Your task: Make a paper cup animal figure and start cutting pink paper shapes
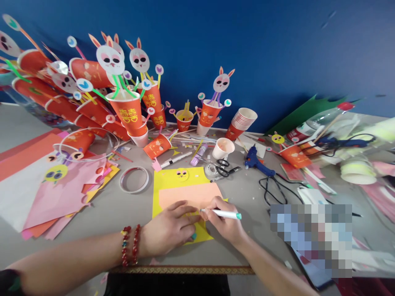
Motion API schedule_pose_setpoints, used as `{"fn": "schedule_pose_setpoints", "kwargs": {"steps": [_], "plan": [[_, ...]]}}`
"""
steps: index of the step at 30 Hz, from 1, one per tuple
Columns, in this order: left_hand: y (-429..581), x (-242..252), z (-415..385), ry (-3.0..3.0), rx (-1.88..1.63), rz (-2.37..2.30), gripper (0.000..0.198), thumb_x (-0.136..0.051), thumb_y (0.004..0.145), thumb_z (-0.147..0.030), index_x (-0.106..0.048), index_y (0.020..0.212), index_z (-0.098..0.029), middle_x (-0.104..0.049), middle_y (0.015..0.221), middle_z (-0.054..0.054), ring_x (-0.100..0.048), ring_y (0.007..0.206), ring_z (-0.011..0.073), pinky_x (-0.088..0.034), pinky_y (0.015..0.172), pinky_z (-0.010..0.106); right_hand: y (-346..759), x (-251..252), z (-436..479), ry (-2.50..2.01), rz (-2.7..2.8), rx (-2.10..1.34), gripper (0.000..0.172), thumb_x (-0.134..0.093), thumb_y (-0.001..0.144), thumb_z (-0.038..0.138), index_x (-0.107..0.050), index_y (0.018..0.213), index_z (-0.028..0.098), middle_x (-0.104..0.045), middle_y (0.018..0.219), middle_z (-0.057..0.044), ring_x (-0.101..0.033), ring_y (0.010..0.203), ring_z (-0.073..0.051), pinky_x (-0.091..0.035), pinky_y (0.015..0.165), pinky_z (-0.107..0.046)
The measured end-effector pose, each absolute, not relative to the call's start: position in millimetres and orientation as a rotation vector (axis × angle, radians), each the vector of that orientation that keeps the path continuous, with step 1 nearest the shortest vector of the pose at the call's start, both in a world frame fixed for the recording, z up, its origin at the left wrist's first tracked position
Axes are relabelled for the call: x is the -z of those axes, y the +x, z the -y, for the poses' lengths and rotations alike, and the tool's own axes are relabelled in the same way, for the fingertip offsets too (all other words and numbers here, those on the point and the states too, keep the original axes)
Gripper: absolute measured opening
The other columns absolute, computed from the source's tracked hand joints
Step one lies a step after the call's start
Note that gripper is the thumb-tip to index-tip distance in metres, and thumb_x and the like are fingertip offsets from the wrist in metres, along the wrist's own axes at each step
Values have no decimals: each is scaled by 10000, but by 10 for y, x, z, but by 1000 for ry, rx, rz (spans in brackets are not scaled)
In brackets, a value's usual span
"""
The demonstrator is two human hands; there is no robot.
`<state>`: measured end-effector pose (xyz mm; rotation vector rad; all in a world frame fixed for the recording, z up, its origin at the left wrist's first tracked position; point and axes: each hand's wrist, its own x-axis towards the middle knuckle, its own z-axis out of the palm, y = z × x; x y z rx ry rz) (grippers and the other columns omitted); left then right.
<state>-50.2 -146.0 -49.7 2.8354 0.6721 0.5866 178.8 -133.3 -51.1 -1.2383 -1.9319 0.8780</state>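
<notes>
A white marker with a teal end is pinched in my right hand, its tip low over the papers. My left hand presses on the sheets, index and middle fingers stretched towards the marker tip. The lower fingers curl round a small teal marker cap. Under both hands lie a strip of peach paper and a larger yellow sheet. A yellow paper face with drawn eyes rests on the sheet's upper part. What the marker tip is drawing is largely hidden by my fingers.
Rabbit-faced red paper cups crowd the back left. A tape roll, black-handled scissors and a white cup surround the sheet. A blue glue gun with its cable lies right. Coloured papers cover the left.
</notes>
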Motion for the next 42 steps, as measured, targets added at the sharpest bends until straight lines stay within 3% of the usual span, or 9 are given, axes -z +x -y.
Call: {"fn": "schedule_pose_setpoints", "kwargs": {"steps": [26, 42], "plan": [[-496, 487, 1466, 2854, -606, -677, 167, -548, 957, -338, -636, 913, -202, -640, 1299, 11, -507, 1240, 205, -326, 1145, 420, 1786, 491, 1338, -1220, 1929, -847, 219, -525, 863, 167, -457, 662, 220, -519, 569, 46, -493, 514, -111, -367, 516, -220], [-506, 518, 1471, 2825, -562, -669, 149, -516, 971, -298, -629, 940, -206, -620, 1330, 1, -486, 1274, 207, -258, 1186, 421, 1788, 513, 1338, -1240, 1968, -822, 218, -535, 867, 209, -470, 659, 218, -526, 569, 40, -495, 518, -117, -369, 523, -229]]}}
